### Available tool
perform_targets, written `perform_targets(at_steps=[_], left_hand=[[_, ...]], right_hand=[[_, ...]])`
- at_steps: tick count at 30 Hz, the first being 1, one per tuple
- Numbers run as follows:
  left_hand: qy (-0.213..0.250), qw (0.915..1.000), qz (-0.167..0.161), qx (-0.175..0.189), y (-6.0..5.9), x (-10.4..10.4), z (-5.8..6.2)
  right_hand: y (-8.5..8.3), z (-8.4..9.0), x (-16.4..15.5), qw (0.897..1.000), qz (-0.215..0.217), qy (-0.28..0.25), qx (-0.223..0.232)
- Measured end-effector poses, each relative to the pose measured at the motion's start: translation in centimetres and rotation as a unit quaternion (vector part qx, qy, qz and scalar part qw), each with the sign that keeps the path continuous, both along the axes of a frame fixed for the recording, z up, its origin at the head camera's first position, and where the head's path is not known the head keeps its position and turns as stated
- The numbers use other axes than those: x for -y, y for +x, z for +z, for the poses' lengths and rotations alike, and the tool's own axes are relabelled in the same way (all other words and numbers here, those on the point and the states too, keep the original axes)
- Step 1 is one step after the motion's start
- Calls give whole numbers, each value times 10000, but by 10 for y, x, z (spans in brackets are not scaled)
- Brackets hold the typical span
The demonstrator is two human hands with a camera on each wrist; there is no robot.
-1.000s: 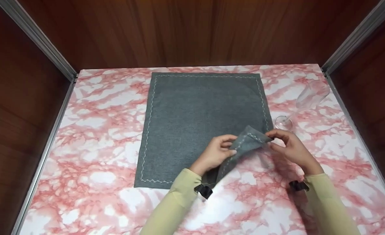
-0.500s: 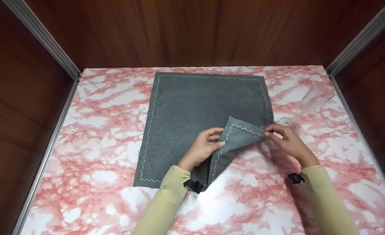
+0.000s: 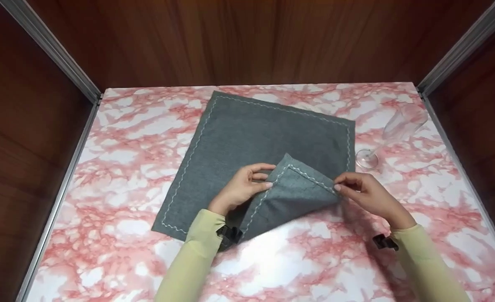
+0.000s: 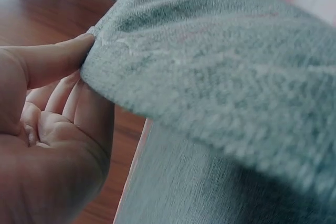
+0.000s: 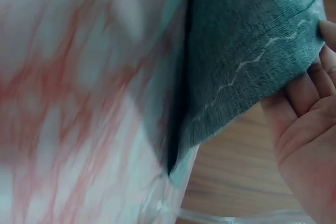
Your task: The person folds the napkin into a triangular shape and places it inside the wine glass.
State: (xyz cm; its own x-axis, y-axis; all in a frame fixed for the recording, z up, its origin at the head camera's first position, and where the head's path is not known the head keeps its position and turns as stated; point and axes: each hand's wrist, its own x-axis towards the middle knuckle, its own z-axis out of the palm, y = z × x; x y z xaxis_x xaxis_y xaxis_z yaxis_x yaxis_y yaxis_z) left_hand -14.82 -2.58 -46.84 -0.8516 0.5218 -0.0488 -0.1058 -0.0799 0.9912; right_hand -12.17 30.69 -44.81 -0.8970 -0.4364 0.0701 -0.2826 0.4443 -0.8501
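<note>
A grey cloth [image 3: 247, 138] with white stitching along its border lies on the pink marbled table [image 3: 117, 159], turned at a slant. Its near right corner [image 3: 291, 188] is folded up and over toward the middle. My left hand [image 3: 241, 188] pinches the left edge of that flap, seen close in the left wrist view as thumb and fingers on the cloth's edge [image 4: 157, 72]. My right hand [image 3: 364, 193] pinches the flap's right edge; the right wrist view shows fingertips at the stitched cloth [image 5: 247, 61].
A clear stemmed glass [image 3: 392, 130] lies on its side at the table's right, just beyond the cloth's right edge. Dark wooden walls with metal rails [image 3: 54, 54] close in the table at the back, left and right.
The flap has been carried further left and toward the middle by both hands. The whole cloth has turned, its far edge now slanting, and more bare table shows under the lifted corner.
</note>
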Motion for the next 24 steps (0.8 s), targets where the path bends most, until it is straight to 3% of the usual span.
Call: perform_targets(at_steps=[5,12,24], left_hand=[[-74,9998,168,80,-2,8,-3],[102,9988,149,460,-1,17,-7],[5,9976,668,174,-7,25,-2]], right_hand=[[2,18,14,9985,17,-442,327],[-7,19,22,9963,-90,-718,453],[-25,24,36,9969,-262,-627,407]])
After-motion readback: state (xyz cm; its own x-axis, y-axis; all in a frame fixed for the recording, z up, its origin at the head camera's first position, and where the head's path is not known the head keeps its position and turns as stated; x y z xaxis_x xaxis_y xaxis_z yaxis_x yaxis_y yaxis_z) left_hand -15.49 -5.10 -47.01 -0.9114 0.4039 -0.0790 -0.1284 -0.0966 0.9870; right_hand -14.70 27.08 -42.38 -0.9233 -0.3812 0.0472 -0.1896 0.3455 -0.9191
